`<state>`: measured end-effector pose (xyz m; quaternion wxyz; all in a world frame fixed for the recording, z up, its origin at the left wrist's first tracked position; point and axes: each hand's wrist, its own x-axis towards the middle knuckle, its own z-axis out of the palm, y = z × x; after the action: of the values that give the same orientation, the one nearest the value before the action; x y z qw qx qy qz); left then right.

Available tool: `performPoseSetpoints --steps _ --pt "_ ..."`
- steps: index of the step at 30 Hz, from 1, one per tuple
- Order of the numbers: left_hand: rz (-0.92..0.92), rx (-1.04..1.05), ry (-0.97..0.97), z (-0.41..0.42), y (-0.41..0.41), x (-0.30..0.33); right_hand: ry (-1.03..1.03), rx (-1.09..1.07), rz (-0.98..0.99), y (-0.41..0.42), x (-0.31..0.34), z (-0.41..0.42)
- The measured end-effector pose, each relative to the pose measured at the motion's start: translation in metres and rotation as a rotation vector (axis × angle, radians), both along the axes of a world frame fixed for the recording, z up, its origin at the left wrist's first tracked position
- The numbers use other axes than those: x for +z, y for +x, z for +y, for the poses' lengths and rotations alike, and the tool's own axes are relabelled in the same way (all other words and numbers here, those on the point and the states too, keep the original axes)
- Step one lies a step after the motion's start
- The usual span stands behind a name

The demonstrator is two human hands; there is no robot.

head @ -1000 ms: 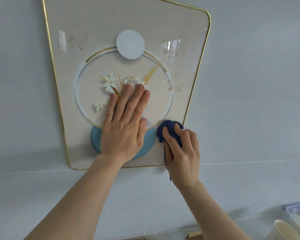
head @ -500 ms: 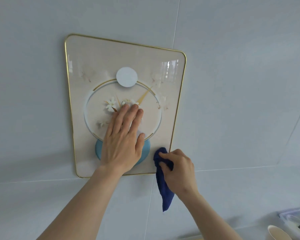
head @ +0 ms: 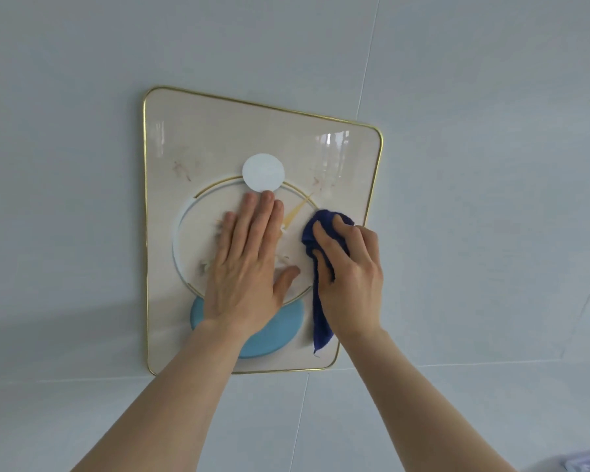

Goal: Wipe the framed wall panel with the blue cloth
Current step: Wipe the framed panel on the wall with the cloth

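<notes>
Gold edging rims the framed wall panel (head: 164, 233), which we see hanging on the pale tiled wall (head: 65, 165) at the centre of the frame. Our left hand (head: 244, 267) lies flat across the panel's ringed middle, fingers straight and close together, thumb spread, grasping nothing. Just right of it our right hand (head: 349, 277) curls its fingers around the bunched blue cloth (head: 322, 301) (one tail hangs down below the palm), pressing it against the panel's right side near the edge.
</notes>
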<state>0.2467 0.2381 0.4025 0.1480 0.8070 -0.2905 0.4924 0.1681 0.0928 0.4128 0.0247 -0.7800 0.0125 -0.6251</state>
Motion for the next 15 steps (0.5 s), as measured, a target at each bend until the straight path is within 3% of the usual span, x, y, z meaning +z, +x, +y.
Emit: performPoseSetpoints --steps 6,11,15 --pt "-0.04 -0.012 -0.025 -0.004 0.001 -0.004 -0.237 -0.016 0.031 -0.012 0.002 -0.009" --pt "-0.037 -0.027 -0.035 -0.004 -0.001 -0.003 0.027 -0.059 -0.081 -0.011 0.012 -0.02" --pt "-0.031 -0.033 -0.04 -0.004 -0.001 -0.003 -0.032 -0.053 -0.064 -0.01 0.004 -0.015"
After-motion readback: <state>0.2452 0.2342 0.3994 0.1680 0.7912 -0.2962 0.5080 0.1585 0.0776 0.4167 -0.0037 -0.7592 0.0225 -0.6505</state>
